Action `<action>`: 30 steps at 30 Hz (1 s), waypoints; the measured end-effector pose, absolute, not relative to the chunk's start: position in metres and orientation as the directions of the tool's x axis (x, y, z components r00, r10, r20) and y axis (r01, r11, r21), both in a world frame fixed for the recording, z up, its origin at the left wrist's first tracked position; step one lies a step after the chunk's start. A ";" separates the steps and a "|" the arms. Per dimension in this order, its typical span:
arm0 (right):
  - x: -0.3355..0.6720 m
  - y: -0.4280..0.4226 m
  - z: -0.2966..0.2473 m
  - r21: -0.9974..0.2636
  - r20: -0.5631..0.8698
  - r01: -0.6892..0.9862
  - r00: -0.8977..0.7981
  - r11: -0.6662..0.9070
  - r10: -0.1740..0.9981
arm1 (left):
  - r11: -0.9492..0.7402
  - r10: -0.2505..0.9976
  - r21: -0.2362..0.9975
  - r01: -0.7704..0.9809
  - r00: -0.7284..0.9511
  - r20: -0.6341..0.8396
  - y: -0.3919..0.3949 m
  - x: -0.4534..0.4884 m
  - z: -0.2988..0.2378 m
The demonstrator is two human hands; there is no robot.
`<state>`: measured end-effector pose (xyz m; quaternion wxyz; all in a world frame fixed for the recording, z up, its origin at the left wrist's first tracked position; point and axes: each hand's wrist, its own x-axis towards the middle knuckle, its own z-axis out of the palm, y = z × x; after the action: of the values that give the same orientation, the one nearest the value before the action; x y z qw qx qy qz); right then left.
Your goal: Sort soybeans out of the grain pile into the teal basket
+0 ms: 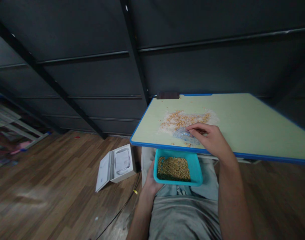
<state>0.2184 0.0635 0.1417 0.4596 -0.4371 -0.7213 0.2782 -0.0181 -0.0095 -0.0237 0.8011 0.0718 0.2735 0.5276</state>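
Observation:
My left hand [151, 180] grips the left side of a turquoise plastic tray [197, 170] over my lap, just below the table's front edge. In the tray lie many round yellow beans [176, 166], with small dark green grains [171, 177] along the near side. Above the table, my right hand [209, 135] is closed in a pinch on the edge of a crumpled clear plastic bag [184, 134] with blue print. Behind the bag, orange-yellow beans [179, 117] are scattered among fine white grains [212, 116] on the tabletop.
The pale green tabletop [252, 128] has a blue rim and a dark brown block [168, 95] at its back edge. An opened white box [121, 163] stands on the wooden floor beside a black cable [122, 208]. A dark panelled wall [192, 66] rises behind.

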 end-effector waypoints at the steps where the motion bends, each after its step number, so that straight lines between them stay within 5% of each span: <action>1: 0.218 0.064 0.141 -0.804 0.421 0.374 -0.191 0.462 0.887 | 0.435 0.884 0.402 -0.806 0.297 -0.362 -0.009 -0.019 -0.025; 30: 0.217 0.059 0.147 -0.783 0.437 0.370 -0.246 0.500 0.865 | 0.432 0.884 0.426 -0.795 0.280 -0.374 -0.007 -0.019 -0.029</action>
<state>0.2170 0.0594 0.1471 0.4503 -0.4173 -0.7398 0.2752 -0.0186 -0.0071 -0.0288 0.7962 0.0781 0.2863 0.5272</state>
